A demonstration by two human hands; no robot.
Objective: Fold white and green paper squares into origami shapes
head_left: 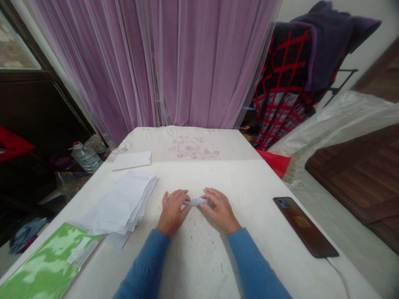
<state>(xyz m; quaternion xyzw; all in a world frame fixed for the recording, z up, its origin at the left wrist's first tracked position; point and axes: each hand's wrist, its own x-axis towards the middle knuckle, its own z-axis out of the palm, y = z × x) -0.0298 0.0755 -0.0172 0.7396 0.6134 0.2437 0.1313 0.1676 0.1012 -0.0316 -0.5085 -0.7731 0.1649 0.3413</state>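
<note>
A small strip of folded white paper (pixel 196 202) lies crosswise between my two hands over the middle of the table. My left hand (pixel 173 209) pinches its left end between thumb and fingers. At the right end, my right hand (pixel 220 209) grips it the same way, thumb in front and fingers behind. My fingers cover both ends, so only the middle of the paper shows. To the left of my left hand is a loose stack of white paper sheets (pixel 121 203).
A green glossy folder (pixel 52 261) lies at the table's front left, and a flat white box (pixel 132 160) behind the paper stack. Near the right edge rests a brown phone (pixel 304 228) with a cable. Purple curtains (pixel 199 62) hang behind the white-covered table (pixel 199 170).
</note>
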